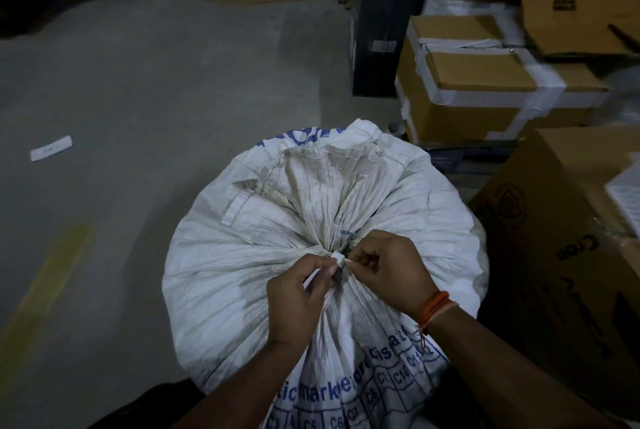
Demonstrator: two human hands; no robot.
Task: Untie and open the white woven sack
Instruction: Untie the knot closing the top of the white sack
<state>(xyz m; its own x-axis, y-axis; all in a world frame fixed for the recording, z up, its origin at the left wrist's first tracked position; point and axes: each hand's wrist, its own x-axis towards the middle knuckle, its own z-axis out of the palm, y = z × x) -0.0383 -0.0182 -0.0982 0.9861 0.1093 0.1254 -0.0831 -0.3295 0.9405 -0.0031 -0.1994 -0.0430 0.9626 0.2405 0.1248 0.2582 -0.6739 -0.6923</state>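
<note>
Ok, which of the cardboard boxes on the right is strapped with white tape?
The box behind the sack, beside the black carton. White tape bands cross its top and sides; the big box nearest the right hand shows none.

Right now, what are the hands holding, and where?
Both the left hand and right hand pinch the white tie at the gathered neck of the white woven sack.

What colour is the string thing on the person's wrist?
Orange. The wrist band sits just behind the right hand, clearest in the head view.
</note>
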